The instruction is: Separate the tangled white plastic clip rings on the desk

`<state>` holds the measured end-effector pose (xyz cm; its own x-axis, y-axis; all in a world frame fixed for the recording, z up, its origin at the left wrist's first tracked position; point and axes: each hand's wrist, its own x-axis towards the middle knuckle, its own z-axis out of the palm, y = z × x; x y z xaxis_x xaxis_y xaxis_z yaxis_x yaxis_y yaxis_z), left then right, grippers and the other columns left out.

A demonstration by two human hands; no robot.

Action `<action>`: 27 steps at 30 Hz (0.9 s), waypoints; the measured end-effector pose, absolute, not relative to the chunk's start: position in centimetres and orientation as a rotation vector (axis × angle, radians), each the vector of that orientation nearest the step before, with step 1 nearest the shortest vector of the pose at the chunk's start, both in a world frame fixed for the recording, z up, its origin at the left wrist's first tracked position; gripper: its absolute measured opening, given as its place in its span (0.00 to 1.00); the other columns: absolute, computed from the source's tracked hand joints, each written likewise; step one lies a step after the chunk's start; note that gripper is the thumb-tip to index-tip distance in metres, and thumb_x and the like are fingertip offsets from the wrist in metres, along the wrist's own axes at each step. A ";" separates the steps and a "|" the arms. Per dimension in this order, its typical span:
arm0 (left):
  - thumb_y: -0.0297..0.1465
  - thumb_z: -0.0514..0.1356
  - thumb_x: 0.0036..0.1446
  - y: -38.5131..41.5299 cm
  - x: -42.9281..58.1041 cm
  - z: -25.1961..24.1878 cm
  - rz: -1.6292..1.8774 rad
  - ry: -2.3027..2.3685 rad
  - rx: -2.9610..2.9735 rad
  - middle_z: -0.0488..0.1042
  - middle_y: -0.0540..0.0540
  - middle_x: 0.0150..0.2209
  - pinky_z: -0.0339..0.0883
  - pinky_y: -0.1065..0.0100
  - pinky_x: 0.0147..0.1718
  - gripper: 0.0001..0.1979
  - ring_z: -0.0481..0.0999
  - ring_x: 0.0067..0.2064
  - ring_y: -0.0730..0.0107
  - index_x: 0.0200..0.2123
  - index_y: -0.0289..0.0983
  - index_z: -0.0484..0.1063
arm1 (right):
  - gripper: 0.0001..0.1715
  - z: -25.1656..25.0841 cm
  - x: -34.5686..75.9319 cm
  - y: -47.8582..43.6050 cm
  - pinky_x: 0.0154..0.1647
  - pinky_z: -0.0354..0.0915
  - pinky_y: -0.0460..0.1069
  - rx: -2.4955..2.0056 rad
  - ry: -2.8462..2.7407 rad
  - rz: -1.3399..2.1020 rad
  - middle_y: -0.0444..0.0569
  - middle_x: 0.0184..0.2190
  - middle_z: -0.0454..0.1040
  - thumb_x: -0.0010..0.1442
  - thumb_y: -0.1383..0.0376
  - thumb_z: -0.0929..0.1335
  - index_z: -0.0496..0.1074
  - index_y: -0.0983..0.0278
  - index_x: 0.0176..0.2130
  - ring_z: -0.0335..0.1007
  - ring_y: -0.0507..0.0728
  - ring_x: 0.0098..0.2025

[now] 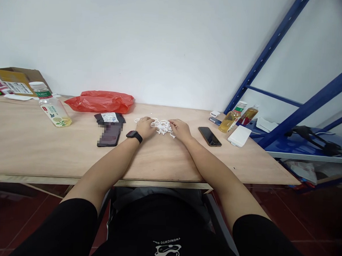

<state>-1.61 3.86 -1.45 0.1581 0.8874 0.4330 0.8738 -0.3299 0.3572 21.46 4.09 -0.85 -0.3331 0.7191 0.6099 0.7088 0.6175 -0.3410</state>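
A tangled heap of thin white cable [162,126] lies on the wooden table [160,162] between my two hands. My left hand [146,127], with a black watch on its wrist, rests at the heap's left side, its fingers bent onto the cable; one loop sticks out beyond this hand. From the right, my right hand [180,129] has its fingers drawn together on the cable at the edge of the heap. A short white end lies just below those fingers. The fingertips are small here and partly hidden by the cable.
Left of my arms lie a dark phone [110,136], a black packet [111,118], a red plastic bag [100,101] and a tilted-looking bottle [53,108]. To the right are another phone [210,136], a white box [239,136], bottles [231,119] and a blue shelf frame [307,93].
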 end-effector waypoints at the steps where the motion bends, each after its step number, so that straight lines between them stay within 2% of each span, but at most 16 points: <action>1: 0.42 0.61 0.55 4.0 -1.7 -1.6 0.901 1.857 2.346 0.70 0.36 0.57 0.57 0.45 0.59 0.23 0.65 0.59 0.44 0.52 0.39 0.74 | 0.16 -0.9 21.6 4.3 0.51 0.66 0.55 -1.145 -2.102 0.035 0.52 0.46 0.78 0.65 0.66 0.63 0.76 0.61 0.48 0.71 0.60 0.49; 4: 0.43 0.58 0.58 4.5 -2.4 -1.8 0.916 1.967 2.289 0.66 0.38 0.61 0.54 0.42 0.60 0.22 0.60 0.63 0.43 0.54 0.43 0.73 | 0.17 -1.3 22.1 4.9 0.55 0.64 0.57 -1.186 -2.114 0.063 0.54 0.48 0.77 0.63 0.67 0.64 0.76 0.62 0.49 0.69 0.62 0.52; 8: 0.43 0.52 0.62 5.3 -4.0 -2.1 0.811 2.103 2.213 0.64 0.36 0.63 0.51 0.37 0.59 0.23 0.55 0.66 0.39 0.55 0.42 0.71 | 0.18 -2.1 22.8 5.6 0.60 0.61 0.59 -1.186 -2.155 0.091 0.55 0.51 0.75 0.62 0.67 0.65 0.75 0.63 0.51 0.67 0.62 0.55; 12: 0.45 0.49 0.63 5.8 -5.0 -2.3 0.523 2.032 2.271 0.71 0.35 0.58 0.54 0.34 0.55 0.22 0.61 0.62 0.39 0.51 0.41 0.73 | 0.19 -2.8 22.9 5.9 0.61 0.60 0.57 -1.218 -2.233 0.143 0.56 0.55 0.73 0.61 0.66 0.67 0.76 0.63 0.51 0.67 0.62 0.58; 16: 0.45 0.48 0.63 5.4 -4.6 -2.3 0.471 1.928 2.373 0.73 0.38 0.56 0.53 0.34 0.55 0.22 0.65 0.60 0.42 0.51 0.43 0.73 | 0.17 -3.0 22.7 5.8 0.58 0.62 0.55 -1.149 -2.340 0.218 0.53 0.52 0.75 0.60 0.66 0.68 0.76 0.62 0.50 0.71 0.59 0.54; 24: 0.46 0.51 0.63 4.2 -2.6 -2.0 0.417 1.787 2.474 0.69 0.40 0.61 0.53 0.34 0.56 0.23 0.62 0.63 0.42 0.58 0.47 0.68 | 0.16 -2.8 22.6 5.7 0.56 0.63 0.53 -1.129 -2.369 0.248 0.52 0.52 0.76 0.61 0.66 0.68 0.77 0.60 0.49 0.71 0.58 0.53; 27: 0.45 0.52 0.63 4.0 -2.2 -2.0 0.410 1.704 2.508 0.69 0.41 0.61 0.56 0.39 0.57 0.22 0.62 0.63 0.44 0.57 0.45 0.69 | 0.14 -2.6 22.5 5.5 0.53 0.64 0.52 -1.106 -2.392 0.229 0.50 0.48 0.77 0.61 0.67 0.67 0.77 0.60 0.45 0.72 0.58 0.51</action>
<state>-2.17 4.01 -1.96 0.3450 0.9224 0.1737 0.9006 -0.3774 0.2157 22.48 5.53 -2.62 -0.5510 0.7517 0.3625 0.6692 0.6575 -0.3461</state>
